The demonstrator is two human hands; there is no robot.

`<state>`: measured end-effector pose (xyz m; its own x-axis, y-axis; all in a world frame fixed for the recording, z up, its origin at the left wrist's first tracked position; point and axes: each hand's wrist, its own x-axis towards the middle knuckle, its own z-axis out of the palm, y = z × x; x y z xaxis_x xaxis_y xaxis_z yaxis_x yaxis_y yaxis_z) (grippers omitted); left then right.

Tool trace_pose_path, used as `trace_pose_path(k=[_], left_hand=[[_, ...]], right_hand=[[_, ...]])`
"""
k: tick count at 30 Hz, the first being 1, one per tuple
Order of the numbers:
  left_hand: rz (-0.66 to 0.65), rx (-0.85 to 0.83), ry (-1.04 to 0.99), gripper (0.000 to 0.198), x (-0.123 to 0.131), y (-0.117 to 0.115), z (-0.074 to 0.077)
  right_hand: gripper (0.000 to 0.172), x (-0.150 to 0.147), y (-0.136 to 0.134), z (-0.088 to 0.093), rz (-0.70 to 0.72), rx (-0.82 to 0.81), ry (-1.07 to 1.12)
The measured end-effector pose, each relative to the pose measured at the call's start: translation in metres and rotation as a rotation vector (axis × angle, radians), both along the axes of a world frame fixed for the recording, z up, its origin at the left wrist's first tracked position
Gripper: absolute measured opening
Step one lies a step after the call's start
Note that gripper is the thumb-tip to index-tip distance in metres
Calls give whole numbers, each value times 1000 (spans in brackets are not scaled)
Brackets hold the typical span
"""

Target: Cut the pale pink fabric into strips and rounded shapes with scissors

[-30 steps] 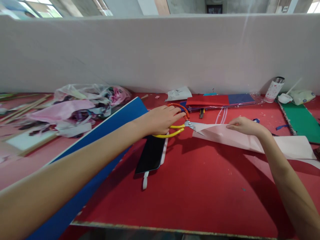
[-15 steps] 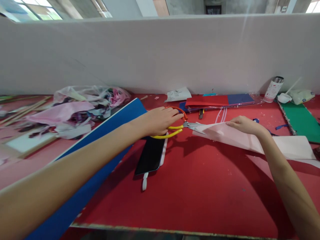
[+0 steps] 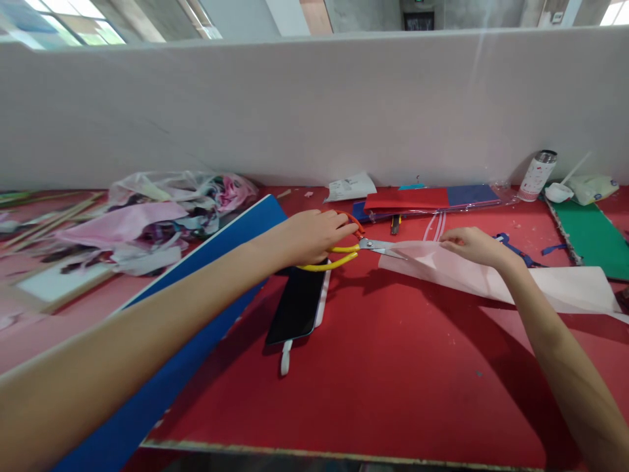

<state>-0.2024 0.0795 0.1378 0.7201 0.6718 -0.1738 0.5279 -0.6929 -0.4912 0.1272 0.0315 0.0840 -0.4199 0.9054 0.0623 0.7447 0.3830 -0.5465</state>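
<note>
My left hand (image 3: 314,236) is closed round the yellow and orange handles of a pair of scissors (image 3: 366,246), whose steel blades point right into the edge of a pale pink sheet (image 3: 452,270). My right hand (image 3: 472,246) pinches that sheet's upper edge and holds it lifted off the red table (image 3: 393,367). The sheet trails away to the right and lies flat there.
A dark phone (image 3: 297,305) with a white cable lies under my left wrist. A blue board (image 3: 196,295) slants across the left. Pink scraps and plastic (image 3: 147,216) pile at the back left. Red and blue sheets (image 3: 427,196), a tumbler (image 3: 538,176) and a green sheet (image 3: 592,239) sit by the white partition.
The scissors and my left hand have edged slightly toward the sheet. My right hand has shifted a little left along the sheet's edge, which now lies lower.
</note>
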Motion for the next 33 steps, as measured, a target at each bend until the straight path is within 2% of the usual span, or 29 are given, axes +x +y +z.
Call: trace_pose_path(k=[5,9,13,17,24,33], left_hand=[[3,11,62,49,3,-2,2],[1,14,58,48,7,-8,5],[25,47,13,48,7,-13,6],[33,53,2,53,7,-13,4],[4,44,2,58,7,-10,3],[-5,86,81,54,8,-11,6]], right_hand=[[24,-36,-3,5,-51,50,-183],[24,-57,4,3,-70,88,-178],[34,-68,9,0,-108,144,-196],[37,-73,8,-2,-88,182,-246],[35,-69,2,4,-78,199,-197],[33,-66,5,-1,-74,230,-158]])
